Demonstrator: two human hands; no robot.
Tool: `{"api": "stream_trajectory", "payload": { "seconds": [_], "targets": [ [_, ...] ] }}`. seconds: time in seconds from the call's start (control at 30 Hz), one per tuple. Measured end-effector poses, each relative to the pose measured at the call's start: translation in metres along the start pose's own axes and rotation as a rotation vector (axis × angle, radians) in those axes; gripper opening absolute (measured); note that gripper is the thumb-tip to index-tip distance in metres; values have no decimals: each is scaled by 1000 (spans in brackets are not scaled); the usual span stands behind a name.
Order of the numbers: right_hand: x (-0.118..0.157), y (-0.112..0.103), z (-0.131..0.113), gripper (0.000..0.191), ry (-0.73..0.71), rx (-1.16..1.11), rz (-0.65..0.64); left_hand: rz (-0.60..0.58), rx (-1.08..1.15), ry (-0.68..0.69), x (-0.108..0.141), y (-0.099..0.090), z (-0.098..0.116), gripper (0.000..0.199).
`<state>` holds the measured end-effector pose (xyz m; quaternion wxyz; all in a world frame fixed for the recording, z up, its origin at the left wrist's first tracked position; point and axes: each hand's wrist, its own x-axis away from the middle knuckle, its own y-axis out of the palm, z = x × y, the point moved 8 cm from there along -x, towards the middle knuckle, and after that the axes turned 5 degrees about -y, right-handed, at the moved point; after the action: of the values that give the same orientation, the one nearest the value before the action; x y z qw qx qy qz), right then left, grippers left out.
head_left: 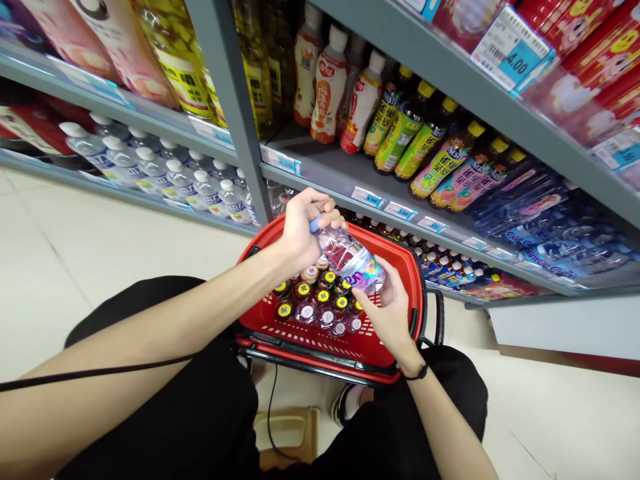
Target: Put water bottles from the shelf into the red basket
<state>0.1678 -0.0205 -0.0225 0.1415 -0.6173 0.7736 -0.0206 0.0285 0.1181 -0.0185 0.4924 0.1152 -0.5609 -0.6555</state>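
A clear drink bottle [345, 252] with a blue cap and a pink and purple label is tilted above the red shopping basket [373, 353]. My left hand [306, 227] is closed around its cap end. At the other end, my right hand [389, 308] grips the bottle's base between thumb and fingers. Below, inside the basket, stand several dark bottles with yellow caps [303, 289] and several bottles with pale caps [327, 319]. The two hands and the held bottle hide part of the basket's contents.
Grey shelves with drinks rise in front. Yellow-capped tea bottles [405, 133] and white-capped juice bottles [330, 87] stand there, with blue water bottles [550, 227] to the right. Clear bottles [150, 170] line the lower left shelf. A yellowish stool [310, 430] is beneath me; a thin cable hangs beside it.
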Motion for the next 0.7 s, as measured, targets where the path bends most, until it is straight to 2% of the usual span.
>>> {"api": "stream_trajectory", "payload": {
  "seconds": [0.1,0.17,0.3,0.4,0.57,0.7],
  "targets": [
    [1,-2,-1,60,-31,78,7,-8,-1,-12,1,0,0,20],
    [1,-1,2,61,14,13,10,-13,-13,-13,0,-1,-1,20],
    [2,5,17,61,245,-265,-7,-37,-108,31,2,2,1,18],
    [7,13,25,55,436,-512,-64,-58,-206,78,7,8,2,18],
    [8,21,19,35,544,-723,-156,-188,-339,108,13,23,-2,25],
    [3,18,18,43,568,-745,-183,-322,-507,128,18,33,-9,36]
  ]
}}
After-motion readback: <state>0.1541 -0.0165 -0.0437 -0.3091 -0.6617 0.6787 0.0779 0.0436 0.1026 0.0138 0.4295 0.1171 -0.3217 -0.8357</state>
